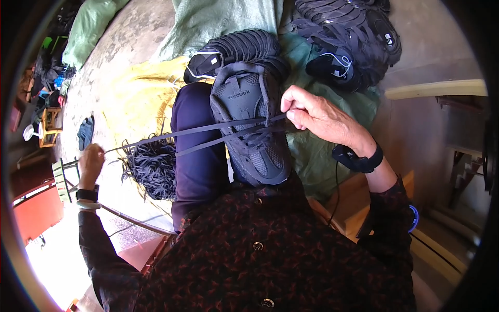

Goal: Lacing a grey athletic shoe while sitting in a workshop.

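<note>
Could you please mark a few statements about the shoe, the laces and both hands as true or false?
1. A dark shoe rests on the person's lap. True.
2. The right hand is at the laces beside the shoe. True.
3. The left hand rests flat on the shoe. False: it is stretched out to the person's left, pulling a dark lace taut.
4. The loose pile of laces is white. False: it is dark blue.
5. More dark shoes lie heaped beyond the lap. True.
</note>
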Tool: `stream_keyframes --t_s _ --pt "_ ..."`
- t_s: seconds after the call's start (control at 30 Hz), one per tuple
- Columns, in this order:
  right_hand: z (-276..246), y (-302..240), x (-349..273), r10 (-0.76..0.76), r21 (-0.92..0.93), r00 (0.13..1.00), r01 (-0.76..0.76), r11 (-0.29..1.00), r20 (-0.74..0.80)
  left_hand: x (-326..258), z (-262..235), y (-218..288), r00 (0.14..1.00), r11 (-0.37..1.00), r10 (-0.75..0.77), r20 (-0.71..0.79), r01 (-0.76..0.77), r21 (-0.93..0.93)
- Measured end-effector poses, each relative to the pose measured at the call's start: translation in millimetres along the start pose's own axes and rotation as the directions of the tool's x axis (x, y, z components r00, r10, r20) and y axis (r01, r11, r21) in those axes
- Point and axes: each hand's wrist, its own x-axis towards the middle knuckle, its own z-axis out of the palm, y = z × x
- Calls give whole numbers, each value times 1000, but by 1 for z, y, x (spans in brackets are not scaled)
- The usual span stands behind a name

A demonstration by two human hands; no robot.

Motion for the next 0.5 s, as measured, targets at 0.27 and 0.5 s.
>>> stream_keyframes --t_s 0.27,0.5 --pt "-11 -19 -6 -108 -237 989 129 963 102 2 -90 250 885 553 383 -266 -450 -701" --pt "-20 -27 -10 19 -267 976 41 963 215 1 -138 309 808 419 483 -337 -552 -721"
